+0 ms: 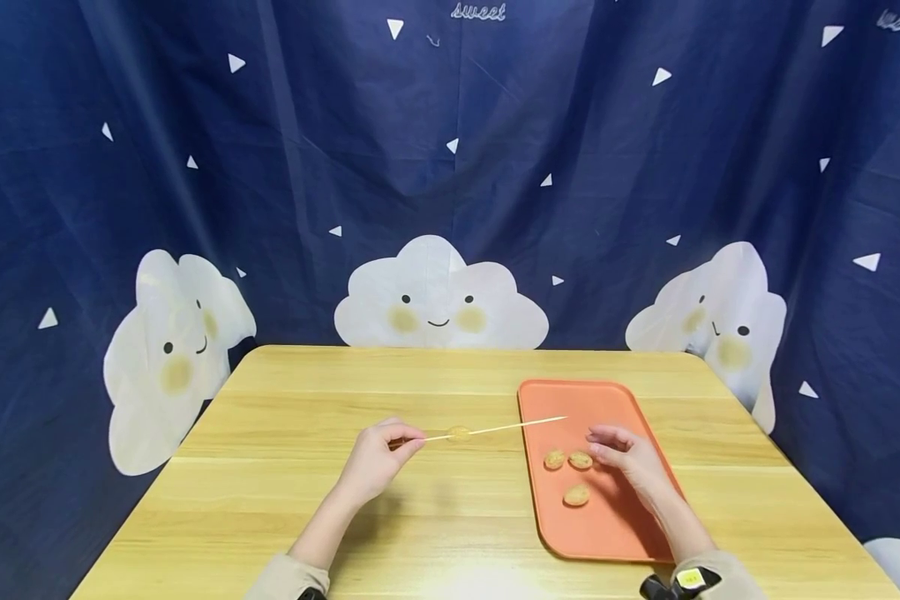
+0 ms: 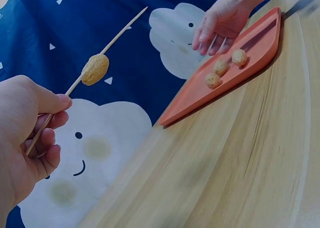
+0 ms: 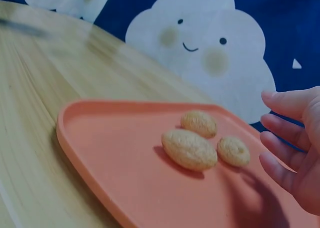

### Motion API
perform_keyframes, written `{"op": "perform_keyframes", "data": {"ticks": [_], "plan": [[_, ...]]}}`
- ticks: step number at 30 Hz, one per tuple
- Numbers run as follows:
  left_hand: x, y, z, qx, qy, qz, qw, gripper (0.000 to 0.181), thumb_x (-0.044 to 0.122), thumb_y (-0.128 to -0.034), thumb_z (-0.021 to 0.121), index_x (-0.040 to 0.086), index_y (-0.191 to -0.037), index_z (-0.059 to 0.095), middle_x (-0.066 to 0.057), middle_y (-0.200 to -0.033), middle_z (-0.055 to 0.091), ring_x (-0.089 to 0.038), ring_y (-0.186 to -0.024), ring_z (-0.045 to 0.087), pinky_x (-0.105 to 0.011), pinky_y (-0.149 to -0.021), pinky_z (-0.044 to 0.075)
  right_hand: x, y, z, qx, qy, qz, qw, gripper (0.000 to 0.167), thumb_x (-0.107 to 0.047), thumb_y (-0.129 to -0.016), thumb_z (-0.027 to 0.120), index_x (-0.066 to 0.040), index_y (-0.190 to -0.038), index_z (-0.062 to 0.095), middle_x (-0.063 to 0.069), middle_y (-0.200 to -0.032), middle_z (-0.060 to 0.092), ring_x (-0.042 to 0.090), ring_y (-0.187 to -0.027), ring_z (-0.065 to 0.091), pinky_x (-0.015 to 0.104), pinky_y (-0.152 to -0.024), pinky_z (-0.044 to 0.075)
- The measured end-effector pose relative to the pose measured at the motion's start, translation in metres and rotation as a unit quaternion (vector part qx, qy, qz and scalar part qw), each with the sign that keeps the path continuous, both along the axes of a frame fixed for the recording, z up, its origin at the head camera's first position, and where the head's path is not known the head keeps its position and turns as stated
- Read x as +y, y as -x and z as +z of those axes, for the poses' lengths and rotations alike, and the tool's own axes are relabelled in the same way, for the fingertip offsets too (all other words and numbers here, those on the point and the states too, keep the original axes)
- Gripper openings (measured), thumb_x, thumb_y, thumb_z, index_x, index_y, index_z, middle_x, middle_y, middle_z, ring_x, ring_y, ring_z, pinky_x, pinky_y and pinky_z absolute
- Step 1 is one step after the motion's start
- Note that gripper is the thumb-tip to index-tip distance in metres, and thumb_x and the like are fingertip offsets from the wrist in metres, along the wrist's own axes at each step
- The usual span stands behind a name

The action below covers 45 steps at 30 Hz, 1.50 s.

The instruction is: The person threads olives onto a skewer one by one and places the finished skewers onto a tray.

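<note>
Holding the bamboo skewer [image 1: 495, 429] steady seems to us the key to this step. Our left hand [image 1: 378, 458], left of the orange tray [image 1: 577, 533], pinches one end between thumb and index finger. One wrinkled tan ball [image 2: 95, 69] is threaded partway along (its exact kind we cannot tell), also left of the tray, apart from our fingers. The bare pointed end reaches over the tray in the head view.

Our right hand [image 3: 295, 143] hovers above the tray's right part, fingers slightly apart and gently bent, pinching nothing. Near it, three loose balls [image 3: 189, 149] lie on the tray. We would do best to lift one lightly by its sides, as the skin looks fragile, and keep our fingertips out of the line of the point.

Around this, the wooden table [image 1: 270, 400] spreads under the tray, and a navy curtain [image 1: 390, 108] with cloud prints hangs beyond it. The likeliest hindrances, we judge, are the skewer's point above the tray and the tray's raised edge.
</note>
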<state>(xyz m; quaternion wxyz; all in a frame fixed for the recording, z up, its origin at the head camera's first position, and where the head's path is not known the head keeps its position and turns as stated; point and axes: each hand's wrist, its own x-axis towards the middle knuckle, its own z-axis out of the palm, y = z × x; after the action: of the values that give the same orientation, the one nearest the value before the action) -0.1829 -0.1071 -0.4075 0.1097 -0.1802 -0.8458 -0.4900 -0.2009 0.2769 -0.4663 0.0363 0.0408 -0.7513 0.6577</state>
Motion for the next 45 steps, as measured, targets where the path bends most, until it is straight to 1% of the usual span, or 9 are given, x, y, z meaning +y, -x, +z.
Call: {"op": "perform_keyframes", "data": {"ticks": [3, 6, 12, 17, 24, 29, 37, 40, 45], "plan": [[0.0, 0.0, 0.0, -0.004, 0.001, 0.002, 1.0, 0.004, 0.005, -0.0818, 0.069, 0.004, -0.085, 0.072, 0.007, -0.073, 0.058, -0.008, -0.064, 0.048, -0.022, -0.058, 0.044, 0.001, 0.002, -0.004, -0.017, -0.023, -0.01, 0.9995, 0.043, 0.001, -0.085, 0.062, 0.019, -0.121, 0.046, 0.025, -0.107, 0.061, 0.008, -0.083, 0.061, 0.027, -0.068, 0.052], [0.0, 0.0, 0.001, -0.002, -0.002, 0.001, 1.0, 0.004, 0.006, -0.0821, 0.069, 0.005, -0.084, 0.072, 0.006, -0.073, 0.058, -0.008, -0.064, 0.048, -0.022, -0.058, 0.043, 0.002, 0.003, -0.009, -0.037, -0.045, -0.01, 0.9983, 0.044, -0.004, -0.086, 0.063, 0.016, -0.122, 0.047, 0.029, -0.113, 0.057, 0.004, -0.083, 0.059, 0.026, -0.069, 0.051], [-0.001, 0.0, 0.0, 0.004, -0.004, 0.0, 1.0, 0.004, 0.006, -0.0819, 0.069, 0.007, -0.083, 0.072, 0.006, -0.073, 0.059, -0.007, -0.064, 0.049, -0.022, -0.057, 0.044, 0.005, 0.005, -0.016, -0.039, -0.073, 0.006, 0.9965, 0.043, -0.003, -0.085, 0.064, 0.014, -0.122, 0.049, 0.029, -0.113, 0.057, 0.003, -0.084, 0.058, 0.024, -0.068, 0.049], [-0.002, 0.0, -0.002, -0.004, 0.0, 0.001, 1.0, 0.005, 0.005, -0.0816, 0.069, 0.008, -0.083, 0.072, 0.007, -0.074, 0.059, -0.008, -0.065, 0.05, -0.022, -0.059, 0.045, 0.005, 0.004, -0.018, -0.034, -0.09, 0.021, 0.9951, 0.041, 0.0, -0.084, 0.064, 0.013, -0.121, 0.051, 0.027, -0.112, 0.058, 0.004, -0.081, 0.057, 0.022, -0.062, 0.048], [-0.003, 0.0, -0.001, -0.015, -0.003, 0.006, 0.9999, 0.006, 0.005, -0.0817, 0.069, 0.01, -0.083, 0.073, 0.008, -0.074, 0.059, -0.009, -0.064, 0.05, -0.022, -0.058, 0.044, 0.003, 0.005, -0.02, 0.011, -0.146, 0.037, 0.9885, 0.038, -0.002, -0.08, 0.069, 0.013, -0.112, 0.057, 0.019, -0.1, 0.063, 0.005, -0.076, 0.053, 0.021, -0.061, 0.045], [-0.002, 0.001, -0.001, -0.014, -0.001, 0.003, 0.9999, 0.007, 0.005, -0.0817, 0.069, 0.011, -0.083, 0.072, 0.007, -0.075, 0.059, -0.009, -0.066, 0.05, -0.022, -0.059, 0.045, 0.001, 0.007, -0.021, 0.028, -0.167, 0.032, 0.9851, 0.035, -0.002, -0.077, 0.072, 0.01, -0.108, 0.062, 0.017, -0.098, 0.063, 0.005, -0.076, 0.052, 0.021, -0.062, 0.044], [-0.003, 0.001, -0.003, -0.01, 0.002, 0.003, 0.9999, 0.008, 0.005, -0.0811, 0.07, 0.012, -0.082, 0.072, 0.008, -0.074, 0.059, -0.008, -0.066, 0.05, -0.022, -0.059, 0.045, 0.001, 0.006, -0.019, 0.013, -0.16, 0.048, 0.9859, 0.032, -0.002, -0.083, 0.066, 0.012, -0.11, 0.059, 0.012, -0.085, 0.061, 0.008, -0.053, 0.044, 0.023, -0.047, 0.039], [-0.003, 0.0, -0.004, -0.011, 0.001, 0.005, 0.9999, 0.008, 0.004, -0.0811, 0.07, 0.011, -0.083, 0.073, 0.008, -0.074, 0.059, -0.008, -0.066, 0.05, -0.022, -0.059, 0.045, 0.001, 0.005, -0.018, 0.008, -0.156, 0.049, 0.9865, 0.032, -0.003, -0.085, 0.065, 0.012, -0.112, 0.058, 0.012, -0.086, 0.061, 0.009, -0.054, 0.044, 0.023, -0.048, 0.039], [-0.003, 0.0, -0.004, -0.012, 0.006, 0.005, 0.9999, 0.005, 0.005, -0.0812, 0.069, 0.008, -0.083, 0.072, 0.008, -0.075, 0.06, -0.008, -0.067, 0.051, -0.022, -0.06, 0.045, 0.0, 0.004, -0.019, 0.002, -0.171, 0.035, 0.9847, 0.031, -0.006, -0.086, 0.065, 0.01, -0.112, 0.059, 0.014, -0.093, 0.062, 0.009, -0.064, 0.047, 0.023, -0.052, 0.041]]}}
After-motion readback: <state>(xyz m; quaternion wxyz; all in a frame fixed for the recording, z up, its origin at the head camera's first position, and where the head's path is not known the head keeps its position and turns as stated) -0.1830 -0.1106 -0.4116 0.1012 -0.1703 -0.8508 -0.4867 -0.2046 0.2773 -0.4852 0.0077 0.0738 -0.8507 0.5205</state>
